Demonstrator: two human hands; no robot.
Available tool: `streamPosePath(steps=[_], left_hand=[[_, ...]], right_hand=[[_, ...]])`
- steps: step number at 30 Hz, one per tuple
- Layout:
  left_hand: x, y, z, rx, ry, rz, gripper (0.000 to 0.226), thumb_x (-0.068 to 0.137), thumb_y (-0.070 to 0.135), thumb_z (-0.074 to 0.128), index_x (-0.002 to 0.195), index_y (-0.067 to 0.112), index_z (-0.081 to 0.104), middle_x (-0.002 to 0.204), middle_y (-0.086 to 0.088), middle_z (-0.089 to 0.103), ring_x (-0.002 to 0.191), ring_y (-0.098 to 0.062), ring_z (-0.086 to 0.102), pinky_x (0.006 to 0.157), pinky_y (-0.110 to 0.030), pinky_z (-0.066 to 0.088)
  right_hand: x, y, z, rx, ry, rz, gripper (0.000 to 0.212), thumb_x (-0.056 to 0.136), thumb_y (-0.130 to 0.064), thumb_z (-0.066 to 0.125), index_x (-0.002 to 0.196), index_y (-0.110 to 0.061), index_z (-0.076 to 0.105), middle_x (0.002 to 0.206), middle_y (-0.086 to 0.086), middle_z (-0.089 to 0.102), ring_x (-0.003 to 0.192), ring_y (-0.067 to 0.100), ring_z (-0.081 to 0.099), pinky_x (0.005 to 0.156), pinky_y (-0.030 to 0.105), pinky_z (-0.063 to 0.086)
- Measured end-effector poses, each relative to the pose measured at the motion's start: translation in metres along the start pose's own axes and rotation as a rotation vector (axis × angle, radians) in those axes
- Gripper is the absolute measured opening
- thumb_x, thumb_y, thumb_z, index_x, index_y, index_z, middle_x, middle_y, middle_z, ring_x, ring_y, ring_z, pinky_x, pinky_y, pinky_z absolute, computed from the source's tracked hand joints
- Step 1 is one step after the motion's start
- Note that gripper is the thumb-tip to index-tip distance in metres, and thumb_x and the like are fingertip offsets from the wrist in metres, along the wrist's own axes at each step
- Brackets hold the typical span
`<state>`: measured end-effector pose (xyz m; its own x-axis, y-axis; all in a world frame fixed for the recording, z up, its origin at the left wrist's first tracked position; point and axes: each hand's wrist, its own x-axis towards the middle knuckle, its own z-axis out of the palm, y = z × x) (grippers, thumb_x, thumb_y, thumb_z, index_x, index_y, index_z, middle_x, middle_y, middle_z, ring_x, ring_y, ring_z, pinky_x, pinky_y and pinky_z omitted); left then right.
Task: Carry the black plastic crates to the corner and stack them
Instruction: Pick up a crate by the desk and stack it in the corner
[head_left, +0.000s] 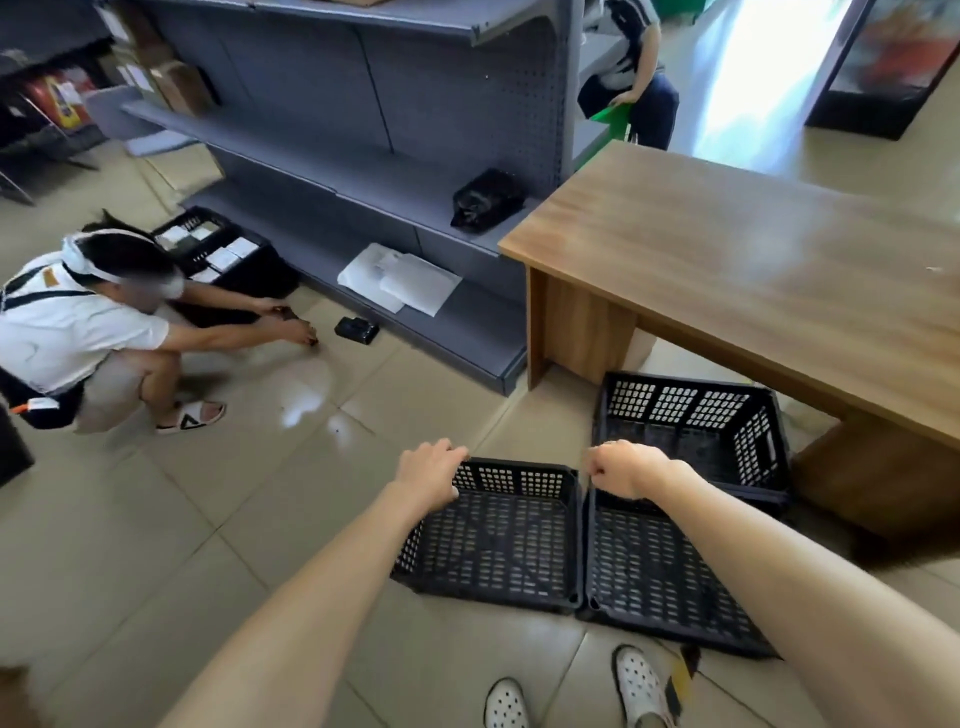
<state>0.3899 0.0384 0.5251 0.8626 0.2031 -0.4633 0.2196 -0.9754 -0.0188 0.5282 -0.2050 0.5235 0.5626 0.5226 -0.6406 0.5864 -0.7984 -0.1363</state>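
While both arms reach down, the left hand (428, 470) curls its fingers over the far rim of the left crate (493, 540) and the right hand (621, 467) grips the far rim of the right crate (660, 571). These two crates sit touching side by side on the floor (234, 519), just nearer than the third crate (691, 431), which lies partly under the worktop (753, 260). Left of the worktop stands grey shelving (363, 130), with a crouching person (78, 322) beyond.

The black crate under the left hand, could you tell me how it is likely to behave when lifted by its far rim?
The left crate is probably light: it is empty, with perforated walls and floor. It looks stiff, since its walls stand square. Lifted only where the left hand grips the far rim, it would likely tilt.
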Motion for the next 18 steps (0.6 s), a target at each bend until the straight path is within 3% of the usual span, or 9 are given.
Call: streamPosePath(steps=[5, 9, 14, 18], left_hand=[[0.019, 0.021, 0.013, -0.077, -0.056, -0.09, 0.056, 0.089, 0.03, 0.061, 0.141, 0.029, 0.042, 0.139, -0.003, 0.048, 0.125, -0.028, 0.05, 0.093, -0.042, 0.044], [0.025, 0.033, 0.04, -0.242, -0.135, -0.26, 0.061, 0.087, 0.036, 0.06, 0.143, 0.032, 0.038, 0.14, -0.001, 0.047, 0.127, -0.027, 0.049, 0.093, -0.042, 0.044], [0.032, 0.067, 0.073, -0.337, -0.191, -0.384, 0.062, 0.085, 0.041, 0.061, 0.142, 0.031, 0.04, 0.139, -0.001, 0.047, 0.126, -0.028, 0.049, 0.098, -0.044, 0.044], [0.04, 0.087, 0.108, -0.435, -0.21, -0.457, 0.057, 0.083, 0.038, 0.061, 0.137, 0.028, 0.046, 0.135, -0.003, 0.052, 0.12, -0.03, 0.051, 0.1, -0.044, 0.043]], right_hand=[[0.034, 0.04, -0.012, -0.028, -0.02, -0.042, 0.029, 0.091, -0.024, 0.047, 0.115, -0.017, 0.063, 0.121, 0.007, 0.061, 0.108, 0.03, 0.06, 0.085, 0.038, 0.05], [0.065, 0.059, -0.008, 0.01, -0.047, -0.148, 0.022, 0.093, -0.024, 0.045, 0.106, -0.019, 0.061, 0.106, 0.002, 0.059, 0.108, 0.029, 0.06, 0.084, 0.037, 0.048], [0.09, 0.096, 0.004, -0.144, -0.167, -0.173, 0.029, 0.095, -0.026, 0.043, 0.117, -0.021, 0.061, 0.124, 0.003, 0.06, 0.113, 0.028, 0.059, 0.086, 0.036, 0.048], [0.118, 0.108, 0.016, -0.244, -0.206, -0.176, 0.03, 0.095, -0.022, 0.043, 0.118, -0.018, 0.061, 0.124, 0.003, 0.06, 0.111, 0.027, 0.06, 0.085, 0.038, 0.051]])
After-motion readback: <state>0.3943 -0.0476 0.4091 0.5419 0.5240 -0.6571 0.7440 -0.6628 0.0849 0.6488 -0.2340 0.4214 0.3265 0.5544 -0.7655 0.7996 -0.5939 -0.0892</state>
